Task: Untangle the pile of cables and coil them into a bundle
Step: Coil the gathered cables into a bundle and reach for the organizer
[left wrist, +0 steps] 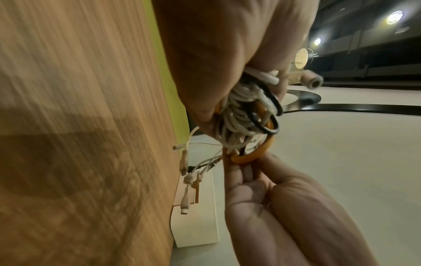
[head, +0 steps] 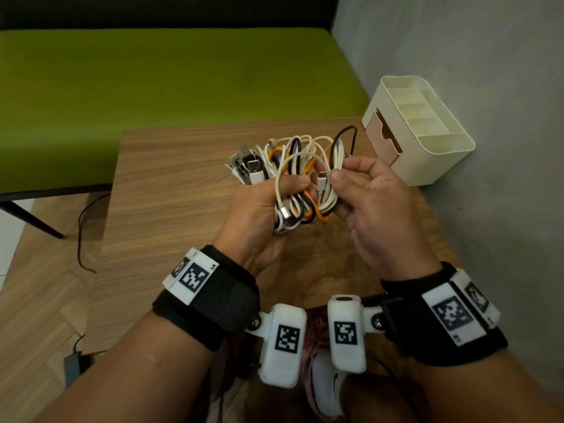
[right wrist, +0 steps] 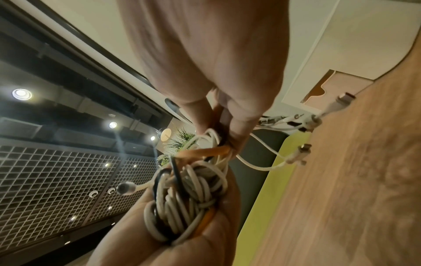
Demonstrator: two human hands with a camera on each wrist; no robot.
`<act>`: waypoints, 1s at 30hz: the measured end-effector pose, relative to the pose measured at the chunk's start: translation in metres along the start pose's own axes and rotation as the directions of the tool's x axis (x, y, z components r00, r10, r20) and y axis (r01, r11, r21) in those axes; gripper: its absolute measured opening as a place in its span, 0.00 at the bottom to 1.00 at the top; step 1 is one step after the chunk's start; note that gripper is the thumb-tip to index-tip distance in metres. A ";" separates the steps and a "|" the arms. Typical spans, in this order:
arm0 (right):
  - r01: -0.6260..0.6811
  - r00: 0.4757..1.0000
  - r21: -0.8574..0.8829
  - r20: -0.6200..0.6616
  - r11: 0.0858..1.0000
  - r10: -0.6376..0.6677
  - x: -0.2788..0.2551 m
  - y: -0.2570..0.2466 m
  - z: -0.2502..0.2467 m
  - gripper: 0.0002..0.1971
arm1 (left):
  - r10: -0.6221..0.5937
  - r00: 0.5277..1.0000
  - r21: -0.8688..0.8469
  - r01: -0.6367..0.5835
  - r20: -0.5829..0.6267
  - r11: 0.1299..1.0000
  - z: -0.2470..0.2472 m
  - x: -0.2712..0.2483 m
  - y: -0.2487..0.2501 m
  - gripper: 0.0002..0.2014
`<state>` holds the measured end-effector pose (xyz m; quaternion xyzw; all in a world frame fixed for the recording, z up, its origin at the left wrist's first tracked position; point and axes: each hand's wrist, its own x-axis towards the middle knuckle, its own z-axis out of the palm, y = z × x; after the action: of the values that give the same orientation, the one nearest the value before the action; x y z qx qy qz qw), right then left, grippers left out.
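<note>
A bundle of white, black and orange cables (head: 300, 178) is held above the wooden table (head: 171, 178). My left hand (head: 262, 206) grips the coiled loops, thumb over the top; the wrist views show the same bundle (left wrist: 248, 117) (right wrist: 189, 196). My right hand (head: 366, 190) pinches white strands at the bundle's right side, near a small silver connector (head: 322, 181). Several USB plugs (head: 247, 170) stick out at the bundle's left. A black loop (head: 346, 138) rises at the back.
A cream desk organiser (head: 424, 129) with compartments and a drawer stands at the table's right back corner by the grey wall. A green bench (head: 171, 83) lies behind the table. A black cord (head: 82, 236) trails on the floor at left.
</note>
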<state>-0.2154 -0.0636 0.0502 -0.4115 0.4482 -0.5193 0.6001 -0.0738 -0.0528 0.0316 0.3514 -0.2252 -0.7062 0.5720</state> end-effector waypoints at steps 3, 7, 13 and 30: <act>-0.005 1.000 -0.099 -0.008 0.995 0.004 0.001 0.005 -0.002 0.10 | -0.009 0.999 0.053 0.011 -0.031 0.999 -0.001 0.002 -0.002 0.05; 0.025 1.000 -0.260 0.018 0.965 -0.022 -0.002 0.008 -0.003 0.17 | 0.007 0.999 0.074 -0.005 -0.034 0.997 0.000 0.004 -0.005 0.12; 0.119 0.992 -0.383 0.083 0.916 -0.094 -0.008 0.007 -0.004 0.18 | 0.006 1.000 0.084 -0.004 -0.019 0.996 0.001 0.006 -0.003 0.14; 0.273 0.959 -0.541 0.222 0.795 -0.178 -0.011 0.004 -0.005 0.20 | 0.005 0.997 0.039 -0.008 0.073 0.999 0.001 0.001 0.000 0.24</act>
<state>-0.2196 -0.0519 0.0461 -0.6618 0.4800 -0.3957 0.4184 -0.0745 -0.0542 0.0324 0.3357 -0.2608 -0.7120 0.5588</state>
